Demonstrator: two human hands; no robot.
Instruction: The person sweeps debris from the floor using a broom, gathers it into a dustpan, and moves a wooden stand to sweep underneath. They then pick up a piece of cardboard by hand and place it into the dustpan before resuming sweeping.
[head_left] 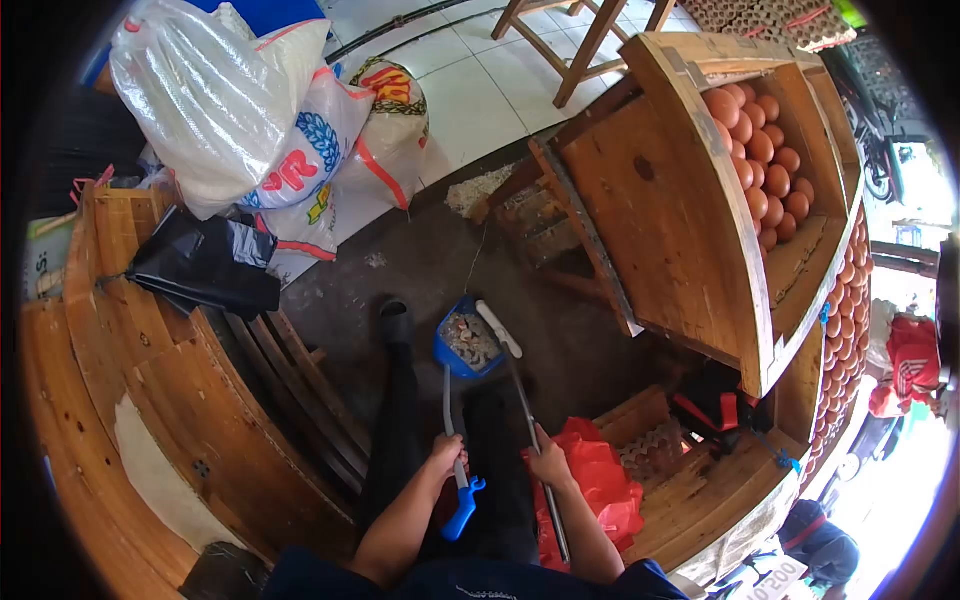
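My left hand (447,455) is closed around the grey pole of a long-handled dustpan (440,352), whose blue grip hangs below the fist. Grey-white debris (472,340) lies in the blue pan, down on the dark floor in front of my feet. In my right hand (548,462) is the metal stick of a broom (524,400), the fingers wrapped round it. Its white head (498,328) rests against or just beside the pan's right edge; bristles cannot be made out. Next to my right forearm are red plastic bags (595,485).
A wooden bin of brown eggs (760,160) juts in at the right, with more eggs (843,330) beyond. Full sacks (300,170) and a black plastic bag (210,260) sit at left, above wooden boxes (210,420). A wooden stool (590,45) stands on white tiles behind.
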